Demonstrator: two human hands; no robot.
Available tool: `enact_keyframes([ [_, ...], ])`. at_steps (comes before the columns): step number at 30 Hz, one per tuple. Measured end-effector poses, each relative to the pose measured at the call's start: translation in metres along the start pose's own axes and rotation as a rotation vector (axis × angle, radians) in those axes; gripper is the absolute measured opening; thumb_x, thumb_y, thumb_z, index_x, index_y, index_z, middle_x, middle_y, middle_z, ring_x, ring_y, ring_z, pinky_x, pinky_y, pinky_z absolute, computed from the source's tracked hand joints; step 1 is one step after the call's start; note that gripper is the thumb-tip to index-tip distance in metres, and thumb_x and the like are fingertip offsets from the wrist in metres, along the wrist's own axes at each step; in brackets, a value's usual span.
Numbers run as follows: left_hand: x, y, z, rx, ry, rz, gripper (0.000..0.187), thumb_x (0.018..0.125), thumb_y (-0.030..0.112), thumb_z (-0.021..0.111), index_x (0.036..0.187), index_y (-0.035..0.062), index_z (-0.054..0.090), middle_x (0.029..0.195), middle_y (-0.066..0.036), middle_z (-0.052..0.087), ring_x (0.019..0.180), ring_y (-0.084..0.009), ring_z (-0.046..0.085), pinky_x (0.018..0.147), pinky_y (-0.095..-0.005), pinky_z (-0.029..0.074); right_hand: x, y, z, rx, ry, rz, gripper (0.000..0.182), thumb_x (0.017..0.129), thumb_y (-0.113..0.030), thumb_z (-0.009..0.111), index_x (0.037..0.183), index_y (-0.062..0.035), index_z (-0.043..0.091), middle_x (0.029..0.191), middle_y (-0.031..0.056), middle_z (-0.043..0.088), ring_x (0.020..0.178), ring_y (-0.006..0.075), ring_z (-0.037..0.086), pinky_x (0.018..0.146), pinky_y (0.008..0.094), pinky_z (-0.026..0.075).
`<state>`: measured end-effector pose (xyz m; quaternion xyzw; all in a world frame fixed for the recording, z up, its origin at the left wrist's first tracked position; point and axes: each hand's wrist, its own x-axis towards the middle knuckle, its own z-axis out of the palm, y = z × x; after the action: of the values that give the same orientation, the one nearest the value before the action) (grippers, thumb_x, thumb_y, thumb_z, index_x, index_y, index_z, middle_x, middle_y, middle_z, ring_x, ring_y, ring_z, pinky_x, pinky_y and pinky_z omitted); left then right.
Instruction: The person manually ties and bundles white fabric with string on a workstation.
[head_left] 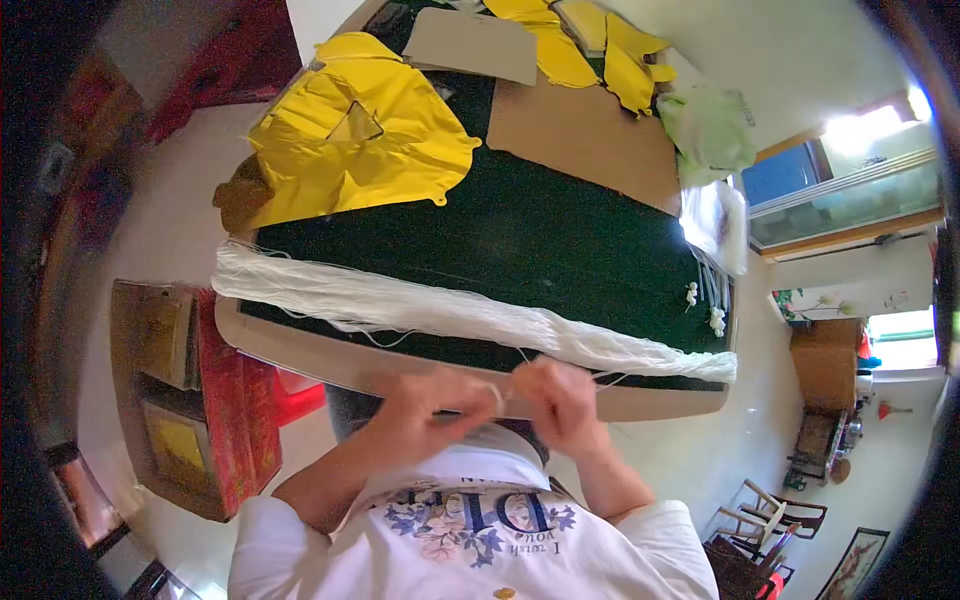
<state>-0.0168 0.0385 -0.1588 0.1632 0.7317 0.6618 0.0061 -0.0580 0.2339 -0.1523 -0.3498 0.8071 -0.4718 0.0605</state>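
Note:
A long bundle of white thread (440, 312) lies across the near side of the dark green table top (560, 235). My left hand (435, 405), blurred, is just below the bundle over the table's near edge, with its fingers curled and a bit of white at the fingertips. Close beside it on the right, my right hand (560, 400) has its fingers closed together. A thin strand shows near its fingers and runs by the bundle. What the fingers pinch is too small and blurred to make out.
Yellow sheets (400, 150) lie at the far left and far middle. Brown cardboard (590, 140), a grey card (470, 45), a green bag (708, 130) and clear plastic (712, 225) are farther back. White-tipped sticks (716, 310) lie at the right edge. A red-covered bench (240, 420) stands left.

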Motion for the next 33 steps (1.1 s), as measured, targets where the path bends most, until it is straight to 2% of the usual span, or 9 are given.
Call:
enact_keyframes([
  [2,0.002,0.004,0.005,-0.153,0.131,0.031,0.010,0.078,0.007,0.065,0.087,0.0064,0.065,0.088,-0.007,0.067,0.075,-0.0182,0.064,0.072,-0.0322,0.048,0.001,0.007,0.011,-0.024,-0.131,-0.002,0.012,0.074,-0.003,0.060,0.085,-0.0042,0.058,0.080,0.0122,0.060,0.070,0.0326,0.060,0.059,0.0380,0.049],
  [5,0.008,-0.004,-0.001,0.404,0.170,0.028,0.008,0.079,0.006,0.064,0.087,0.0049,0.064,0.089,-0.007,0.068,0.082,-0.0163,0.064,0.078,-0.0309,0.049,-0.002,-0.012,0.010,0.069,-0.036,-0.020,0.014,0.077,-0.005,0.060,0.091,-0.0046,0.060,0.078,0.0119,0.060,0.068,0.0320,0.059,0.059,0.0369,0.048],
  [8,-0.002,0.006,-0.003,-0.184,-0.239,-0.217,0.013,0.073,0.002,0.067,0.086,0.0052,0.066,0.091,-0.009,0.067,0.089,-0.0210,0.064,0.078,-0.0302,0.049,-0.001,0.003,0.003,0.096,0.070,0.054,0.017,0.074,0.001,0.057,0.091,-0.0041,0.060,0.078,0.0131,0.060,0.068,0.0314,0.059,0.059,0.0360,0.048],
  [11,-0.003,-0.004,0.000,-0.093,0.070,-0.036,0.014,0.074,0.001,0.067,0.087,0.0048,0.065,0.092,-0.009,0.067,0.088,-0.0214,0.064,0.077,-0.0303,0.049,0.000,0.008,0.010,0.119,-0.094,0.073,0.016,0.069,0.007,0.053,0.080,-0.0036,0.058,0.080,0.0148,0.061,0.070,0.0284,0.061,0.061,0.0320,0.049],
  [12,-0.001,-0.007,0.001,-0.019,0.084,-0.040,0.014,0.074,0.001,0.067,0.087,0.0048,0.065,0.092,-0.009,0.067,0.087,-0.0215,0.064,0.077,-0.0304,0.049,-0.009,0.001,0.015,0.025,-0.205,0.117,0.016,0.075,-0.001,0.058,0.091,-0.0037,0.059,0.078,0.0140,0.059,0.069,0.0322,0.059,0.062,0.0352,0.049],
  [18,0.001,-0.004,0.003,-0.307,0.071,0.022,0.018,0.074,0.000,0.066,0.091,0.0055,0.064,0.091,-0.010,0.066,0.084,-0.0221,0.065,0.074,-0.0302,0.050,0.001,-0.003,0.002,0.050,0.065,0.157,0.011,0.077,0.000,0.057,0.088,-0.0016,0.057,0.078,0.0146,0.060,0.069,0.0304,0.061,0.062,0.0357,0.049],
  [22,0.009,-0.004,0.006,0.284,0.169,0.009,0.019,0.075,-0.002,0.065,0.093,0.0051,0.064,0.094,-0.010,0.065,0.086,-0.0233,0.064,0.076,-0.0302,0.050,-0.001,-0.007,0.012,-0.006,-0.038,0.100,0.014,0.077,0.002,0.055,0.090,-0.0013,0.057,0.076,0.0141,0.060,0.069,0.0276,0.061,0.062,0.0354,0.049],
  [27,-0.002,-0.012,0.009,-0.235,0.088,-0.069,0.021,0.075,-0.001,0.064,0.095,0.0060,0.063,0.100,-0.008,0.063,0.087,-0.0264,0.061,0.073,-0.0307,0.050,-0.005,0.002,0.013,0.029,0.001,0.207,0.018,0.075,0.004,0.055,0.092,-0.0024,0.057,0.075,0.0139,0.058,0.066,0.0275,0.060,0.057,0.0340,0.048],
  [33,0.003,-0.019,0.012,0.503,0.191,0.162,0.016,0.078,-0.002,0.062,0.092,0.0048,0.060,0.096,-0.009,0.063,0.087,-0.0205,0.062,0.074,-0.0296,0.049,0.001,-0.008,0.014,0.005,0.029,0.239,0.012,0.077,-0.001,0.057,0.089,-0.0027,0.057,0.076,0.0128,0.060,0.067,0.0304,0.060,0.058,0.0338,0.048],
])
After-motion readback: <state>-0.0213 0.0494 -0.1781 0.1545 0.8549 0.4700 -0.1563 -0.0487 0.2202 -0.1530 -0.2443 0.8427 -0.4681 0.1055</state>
